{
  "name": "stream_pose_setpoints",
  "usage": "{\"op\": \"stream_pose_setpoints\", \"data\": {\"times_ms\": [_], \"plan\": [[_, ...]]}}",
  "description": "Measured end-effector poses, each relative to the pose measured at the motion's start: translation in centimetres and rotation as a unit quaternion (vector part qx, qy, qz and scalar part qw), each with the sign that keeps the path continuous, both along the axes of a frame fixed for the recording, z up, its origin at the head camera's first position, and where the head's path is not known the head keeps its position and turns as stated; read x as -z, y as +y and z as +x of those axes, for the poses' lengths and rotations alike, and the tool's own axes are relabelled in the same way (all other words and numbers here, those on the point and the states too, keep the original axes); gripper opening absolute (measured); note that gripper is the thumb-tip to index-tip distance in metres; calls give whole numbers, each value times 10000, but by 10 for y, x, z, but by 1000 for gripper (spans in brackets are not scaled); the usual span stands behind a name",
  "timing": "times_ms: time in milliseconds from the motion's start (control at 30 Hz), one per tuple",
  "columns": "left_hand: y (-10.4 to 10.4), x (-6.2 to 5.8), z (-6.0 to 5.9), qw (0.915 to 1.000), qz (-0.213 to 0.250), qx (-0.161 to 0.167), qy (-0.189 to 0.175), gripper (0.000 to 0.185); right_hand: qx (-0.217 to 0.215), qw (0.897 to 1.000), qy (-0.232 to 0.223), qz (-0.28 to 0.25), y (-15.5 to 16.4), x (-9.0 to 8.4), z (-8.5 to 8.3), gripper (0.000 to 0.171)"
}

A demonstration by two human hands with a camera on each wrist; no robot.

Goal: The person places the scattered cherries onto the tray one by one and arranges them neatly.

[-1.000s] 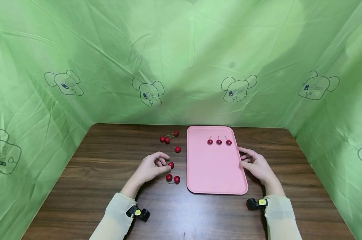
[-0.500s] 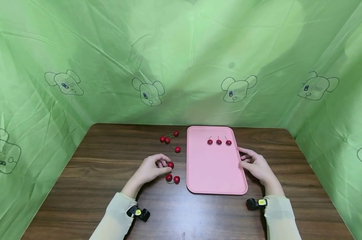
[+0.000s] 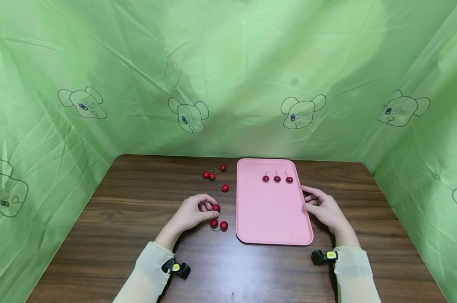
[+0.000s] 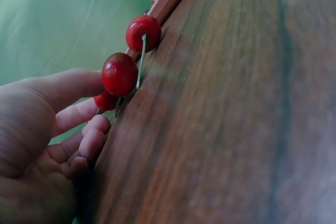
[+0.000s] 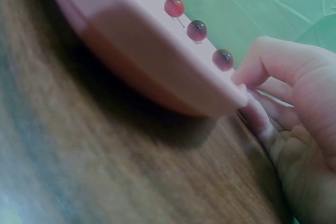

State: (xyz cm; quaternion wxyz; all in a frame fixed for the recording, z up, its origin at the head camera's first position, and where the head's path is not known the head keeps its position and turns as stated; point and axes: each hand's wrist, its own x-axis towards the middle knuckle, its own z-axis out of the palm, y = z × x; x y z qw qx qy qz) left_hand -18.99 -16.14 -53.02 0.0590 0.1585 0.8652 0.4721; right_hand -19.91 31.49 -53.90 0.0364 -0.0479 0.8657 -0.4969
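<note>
A pink tray (image 3: 270,219) lies on the brown wooden table (image 3: 137,198), with three red cherries (image 3: 277,179) in a row near its far end. My left hand (image 3: 212,209) lies left of the tray and pinches one cherry (image 3: 216,208) between thumb and curled fingers. The left wrist view shows that cherry (image 4: 106,100) half hidden behind the thumb (image 4: 68,85). A stemmed pair of cherries (image 3: 219,225) lies just in front of this hand. My right hand (image 3: 307,201) holds the tray's right rim (image 5: 210,95), thumb on top and fingers curled at the edge.
Several more loose cherries (image 3: 213,176) lie on the table beyond the left hand, close to the tray's far left corner. Green printed cloth (image 3: 228,84) walls in the table at the back and on both sides. Small black trackers sit on both wrists.
My left fingers have closed in a little round the cherry at their tips. The right hand and the tray have not moved.
</note>
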Motion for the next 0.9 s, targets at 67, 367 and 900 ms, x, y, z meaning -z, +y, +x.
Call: {"op": "stream_pose_setpoints", "data": {"times_ms": [67, 367, 900], "plan": [[0, 0, 0, 10000, -31, -12, 9, 21, 0, 10000, 0, 24, 0, 0, 0, 64], [0, 0, 0, 9999, -84, -75, 5, 18, 10, 10000, 41, -43, 0, 0, 0, 63], [0, 3, -1, 9990, -230, -93, 359, 27, 46, 9999, 46, -121, -2, -3, 2, 64]]}}
